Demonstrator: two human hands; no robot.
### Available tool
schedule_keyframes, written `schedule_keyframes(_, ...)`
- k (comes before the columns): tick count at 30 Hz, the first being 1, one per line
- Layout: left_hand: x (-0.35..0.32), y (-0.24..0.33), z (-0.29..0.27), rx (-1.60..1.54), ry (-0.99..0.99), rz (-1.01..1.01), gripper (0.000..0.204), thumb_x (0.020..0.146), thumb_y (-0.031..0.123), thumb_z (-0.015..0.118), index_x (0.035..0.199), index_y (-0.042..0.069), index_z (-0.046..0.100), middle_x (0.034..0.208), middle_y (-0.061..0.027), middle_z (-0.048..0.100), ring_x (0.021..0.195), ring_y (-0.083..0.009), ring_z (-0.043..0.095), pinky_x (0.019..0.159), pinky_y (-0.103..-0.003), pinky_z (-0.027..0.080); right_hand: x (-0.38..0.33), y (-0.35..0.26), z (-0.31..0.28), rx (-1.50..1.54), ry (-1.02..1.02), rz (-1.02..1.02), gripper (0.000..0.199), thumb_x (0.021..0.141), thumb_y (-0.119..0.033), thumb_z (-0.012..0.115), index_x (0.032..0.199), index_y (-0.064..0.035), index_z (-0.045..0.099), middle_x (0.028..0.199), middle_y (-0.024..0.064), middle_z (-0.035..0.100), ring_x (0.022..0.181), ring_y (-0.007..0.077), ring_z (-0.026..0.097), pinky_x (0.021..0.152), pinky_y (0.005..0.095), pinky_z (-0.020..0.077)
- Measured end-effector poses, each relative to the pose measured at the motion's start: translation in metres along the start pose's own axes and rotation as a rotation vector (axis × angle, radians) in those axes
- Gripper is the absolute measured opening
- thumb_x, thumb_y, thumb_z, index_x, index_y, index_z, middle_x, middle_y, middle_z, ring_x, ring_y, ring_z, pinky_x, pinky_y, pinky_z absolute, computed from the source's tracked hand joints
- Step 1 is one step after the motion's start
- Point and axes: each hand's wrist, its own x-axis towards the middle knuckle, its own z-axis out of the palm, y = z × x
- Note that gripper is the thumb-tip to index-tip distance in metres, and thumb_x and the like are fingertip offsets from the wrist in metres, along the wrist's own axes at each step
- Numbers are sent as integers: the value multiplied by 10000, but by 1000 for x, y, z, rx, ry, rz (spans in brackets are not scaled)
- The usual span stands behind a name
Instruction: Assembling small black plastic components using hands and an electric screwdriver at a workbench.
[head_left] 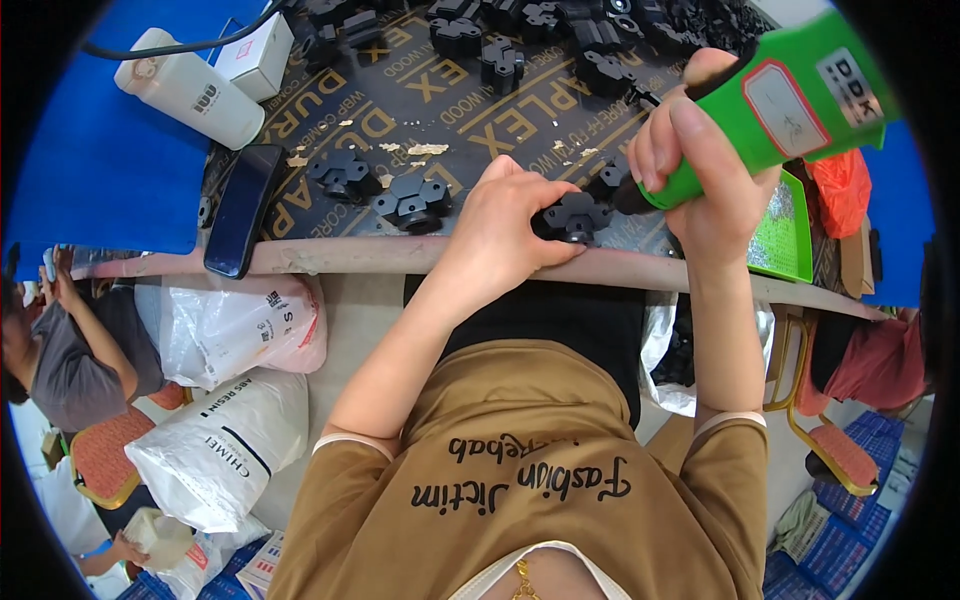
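Observation:
My right hand (705, 165) is wrapped round a green and black power screwdriver (795, 105), raised above the table at the right. Its bit does not show clearly. At the table's front edge, my left hand (500, 225) grips a black plastic part (577, 213) between thumb and fingers, keeping it on the surface. Just behind that lies another black part (608, 178), partly hidden by the tool. Left of my left hand sit two similar angular parts, one nearer black part (413, 200) and one farther black part (342, 174).
Many black parts (502, 62) crowd the table's far side. A phone (243, 210), a white bottle (190, 88) and a white box (256, 58) are at left. At right, a green tray (808, 240) holds small metal pieces beside a red bag (842, 190). Other people sit on both sides.

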Motion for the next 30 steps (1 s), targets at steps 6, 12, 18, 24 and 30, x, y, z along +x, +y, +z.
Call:
schedule_keyframes(6,-1,-2,2,8,4,24,453,595,156,793,1014,38,666,862,-93,633,830,-250,477,759,-314,421,9,-25,2,80,-52,-118,358,914,-114,469,1244,-5,379,645,64,443,493,145,434,514,294,383)
schedule_keyframes(12,0,-4,3,17,3,20,420,595,171,787,980,55,669,791,-76,595,843,-269,478,774,-351,433,7,1,23,228,-87,-129,326,885,-62,500,1187,-1,394,627,86,473,476,154,441,490,297,388)
schedule_keyframes(18,-1,-4,3,45,45,74,341,594,175,792,875,50,643,756,-70,558,814,-267,467,750,-364,426,6,4,31,220,-100,-110,307,861,-45,522,1139,19,408,599,83,474,463,152,446,476,287,383)
schedule_keyframes(24,0,-4,4,-42,37,51,323,599,179,789,868,76,643,753,-64,556,807,-265,466,743,-365,424,4,8,36,144,-77,-92,304,848,-25,531,1120,28,407,579,73,474,444,138,440,445,280,369)
schedule_keyframes(30,0,-4,4,-67,36,32,323,593,168,783,870,80,643,758,-60,563,806,-265,469,748,-362,426,2,12,34,149,-117,-89,280,854,-22,529,1106,8,408,587,69,477,446,132,443,445,270,370)
